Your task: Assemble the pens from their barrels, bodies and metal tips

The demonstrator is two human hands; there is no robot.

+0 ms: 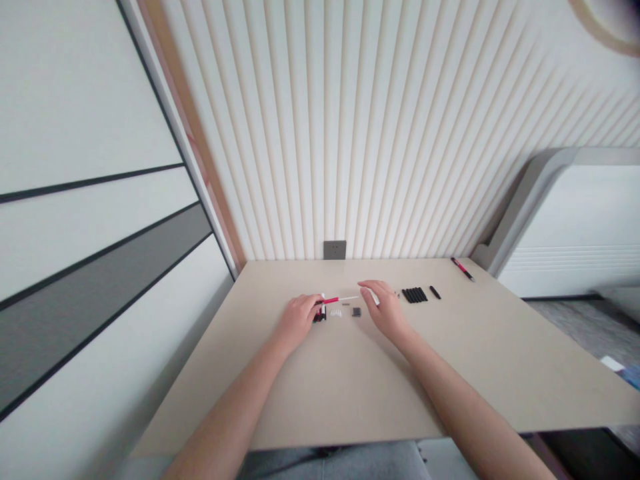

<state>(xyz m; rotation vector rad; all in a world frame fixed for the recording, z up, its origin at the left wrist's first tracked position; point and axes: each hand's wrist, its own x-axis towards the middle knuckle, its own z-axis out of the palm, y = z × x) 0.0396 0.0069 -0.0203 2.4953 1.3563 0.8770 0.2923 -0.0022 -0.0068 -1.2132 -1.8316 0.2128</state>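
On your far left, a striped wall panel [90,220] runs down beside the table [200,400], its white bands split by dark lines and one grey band. Behind the table rises a slatted cream wall [380,133], with a grey socket [335,250] low on it, just above the table's back edge.

Your left hand [297,322] rests near the middle of the table, its fingers curled and closed around a small black-and-red part [319,315] that shows just past them. A thin red-and-white rod [340,299] runs right from that part, and its far end reaches your right hand [385,310]. That hand is partly open, with its fingers stretched forward and down. A white tip [375,298] shows beneath them, but you can't tell from this view whether it is pinched or only touched.

Below the rod, between your hands, lie a few small white pieces [336,313] and a dark square block [357,312], with a tiny grey piece [346,304] just above them.

Right of your right hand sits a tight row of black bars [415,295], with a single black bar [435,292] just beside it. Near the table's back right corner lies a red-and-black stick [463,269]. Beyond the table stands a white cabinet [570,227] with a grey frame.
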